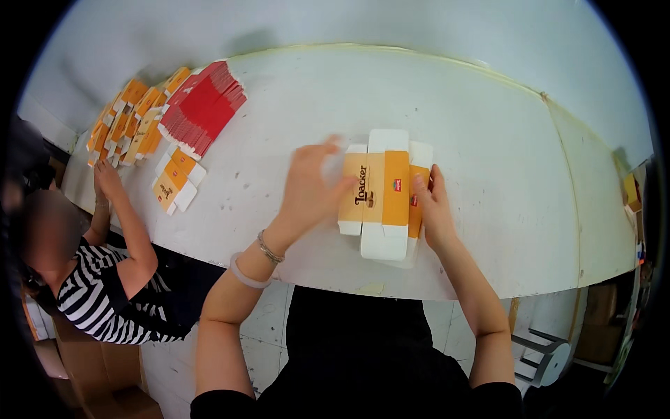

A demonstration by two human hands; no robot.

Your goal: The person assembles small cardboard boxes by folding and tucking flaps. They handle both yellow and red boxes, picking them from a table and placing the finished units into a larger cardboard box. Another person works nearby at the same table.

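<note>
A flat, unfolded orange-and-white carton (396, 188) lies on the table in front of me, its white flaps spread at the far and near ends. Under its right side another orange panel with white flaps shows; I cannot tell whether it is a second carton. My right hand (436, 216) grips that right edge, thumb on top and fingers at the far side. At the carton's left edge is my left hand (307, 185), slightly blurred, with fingers apart and the thumb reaching toward the printed panel. Nothing shows in its grasp.
Folded orange cartons (129, 122) are piled at the far left beside a row of red flat cartons (209, 105). Another flat orange carton (176, 179) lies nearer. A co-worker in a striped top (105, 293) reaches toward the pile. A grey stool (548, 359) stands at lower right.
</note>
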